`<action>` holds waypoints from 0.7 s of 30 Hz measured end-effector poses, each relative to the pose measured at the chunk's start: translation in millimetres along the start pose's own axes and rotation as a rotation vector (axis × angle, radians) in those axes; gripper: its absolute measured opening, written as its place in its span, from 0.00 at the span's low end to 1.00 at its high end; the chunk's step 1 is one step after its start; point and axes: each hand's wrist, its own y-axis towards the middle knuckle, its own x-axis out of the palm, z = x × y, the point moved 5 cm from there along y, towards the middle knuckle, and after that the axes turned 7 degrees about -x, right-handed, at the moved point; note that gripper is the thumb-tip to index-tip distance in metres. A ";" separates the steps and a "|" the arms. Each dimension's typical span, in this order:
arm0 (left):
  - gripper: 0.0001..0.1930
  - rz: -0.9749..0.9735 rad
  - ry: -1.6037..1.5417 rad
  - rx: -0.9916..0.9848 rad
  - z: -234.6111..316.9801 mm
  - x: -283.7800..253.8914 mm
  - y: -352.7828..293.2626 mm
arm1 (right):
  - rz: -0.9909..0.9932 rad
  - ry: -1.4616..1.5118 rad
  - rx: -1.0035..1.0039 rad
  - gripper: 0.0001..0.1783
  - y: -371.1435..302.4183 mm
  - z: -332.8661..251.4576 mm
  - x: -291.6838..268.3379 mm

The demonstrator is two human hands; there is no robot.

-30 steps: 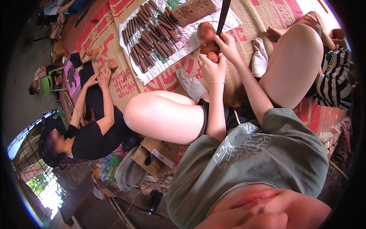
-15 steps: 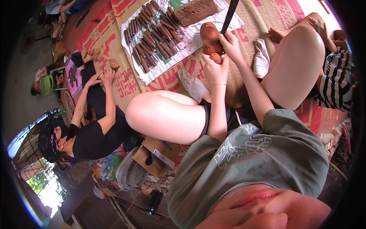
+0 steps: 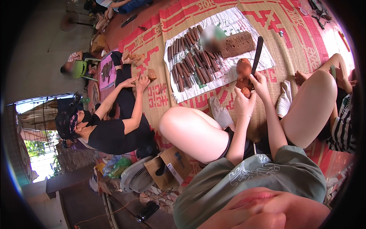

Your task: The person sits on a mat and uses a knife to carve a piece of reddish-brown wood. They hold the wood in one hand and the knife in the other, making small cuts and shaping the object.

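My left hand (image 3: 245, 102) is closed around the lower part of a reddish-brown carved wooden figure (image 3: 244, 67). The figure's rounded top sticks up above my fingers, and its middle is partly covered by them. Close beside it, my right hand (image 3: 260, 84) is closed on a long, dark, flat file-like tool (image 3: 258, 53). This tool points away from me and lies along the figure's right side. Both hands are held between my bent knees, above the woven mat (image 3: 228, 89). Exactly where the tool touches the figure cannot be made out.
Ahead, a white cloth (image 3: 181, 96) carries rows of wooden-handled tools (image 3: 194, 57) and a brown carved block (image 3: 239, 44). At left, a co-worker (image 3: 110, 133) handles a small wooden block (image 3: 152, 74). Behind them stand a fan (image 3: 135, 177) and cardboard box (image 3: 171, 168). Another person (image 3: 341, 126) sits at right.
The whole view has shifted, so my hands, the figure and the cloth appear farther right and lower. The figure and the file-like tool stay in the same hands.
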 end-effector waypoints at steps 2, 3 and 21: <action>0.23 0.009 -0.001 0.017 1.7 1.5 0.0 | 0.093 -0.075 -0.102 0.06 2.1 2.8 -1.4; 0.23 0.004 0.018 0.017 5.2 2.1 -1.5 | 0.153 -0.129 -0.135 0.06 2.6 3.5 -5.3; 0.25 0.026 0.096 0.069 30.4 23.1 -9.7 | 0.169 -0.046 -0.069 0.08 1.4 11.3 -30.5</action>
